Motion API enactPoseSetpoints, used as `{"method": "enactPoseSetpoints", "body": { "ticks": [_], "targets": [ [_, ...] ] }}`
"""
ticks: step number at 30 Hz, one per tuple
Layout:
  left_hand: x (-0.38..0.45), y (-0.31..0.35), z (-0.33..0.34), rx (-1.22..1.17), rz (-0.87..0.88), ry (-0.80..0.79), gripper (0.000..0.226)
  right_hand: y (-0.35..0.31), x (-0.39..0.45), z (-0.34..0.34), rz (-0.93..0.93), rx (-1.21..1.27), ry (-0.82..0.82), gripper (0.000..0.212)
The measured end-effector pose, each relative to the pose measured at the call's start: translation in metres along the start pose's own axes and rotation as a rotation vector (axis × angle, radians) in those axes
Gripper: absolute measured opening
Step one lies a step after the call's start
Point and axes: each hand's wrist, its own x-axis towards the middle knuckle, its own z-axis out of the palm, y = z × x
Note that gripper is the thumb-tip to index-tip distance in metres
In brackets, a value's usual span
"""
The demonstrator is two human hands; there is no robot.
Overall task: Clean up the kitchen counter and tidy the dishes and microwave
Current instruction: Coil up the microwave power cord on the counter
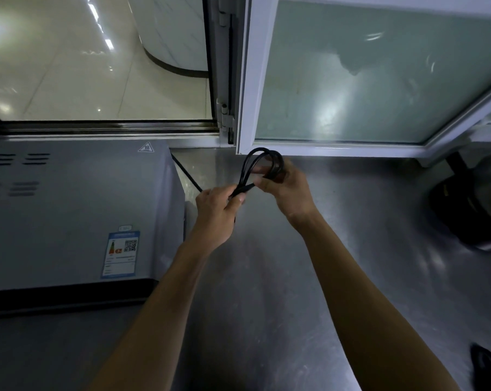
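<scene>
Both hands round looped black cord, beside QR-labelled microwave.

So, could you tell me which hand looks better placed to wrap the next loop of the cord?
Probably the right hand: it holds the cord at the loops, while the left hand pinches the bundle's base.

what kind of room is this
Probably a commercial or canteen kitchen: a stainless steel counter, a grey microwave standing on it, and a serving-style window opening onto a tiled hall.
</scene>
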Motion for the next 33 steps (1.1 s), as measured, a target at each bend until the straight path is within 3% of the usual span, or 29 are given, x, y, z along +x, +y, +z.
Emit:
{"method": "enactPoseSetpoints", "body": {
  "ticks": [5,8,16,25,33],
  "targets": [
    [0.004,0.008,-0.002,-0.001,-0.066,0.015,0.021,-0.014,0.005,0.000,-0.031,-0.228,0.038,0.069],
    [0.006,0.017,-0.006,0.004,-0.072,0.017,0.020,-0.023,0.003,0.000,-0.052,-0.302,0.070,0.076],
    [0.014,0.025,-0.019,-0.030,-0.135,0.011,0.020,-0.059,0.002,-0.010,-0.159,-0.412,0.101,0.047],
    [0.028,0.044,-0.043,0.015,-0.016,0.050,0.017,-0.091,0.007,-0.010,-0.346,-0.596,0.098,0.043],
    [0.023,0.039,-0.045,-0.103,-0.121,0.070,0.016,-0.121,0.012,-0.009,-0.497,-0.705,0.189,0.037]
  ]
}}
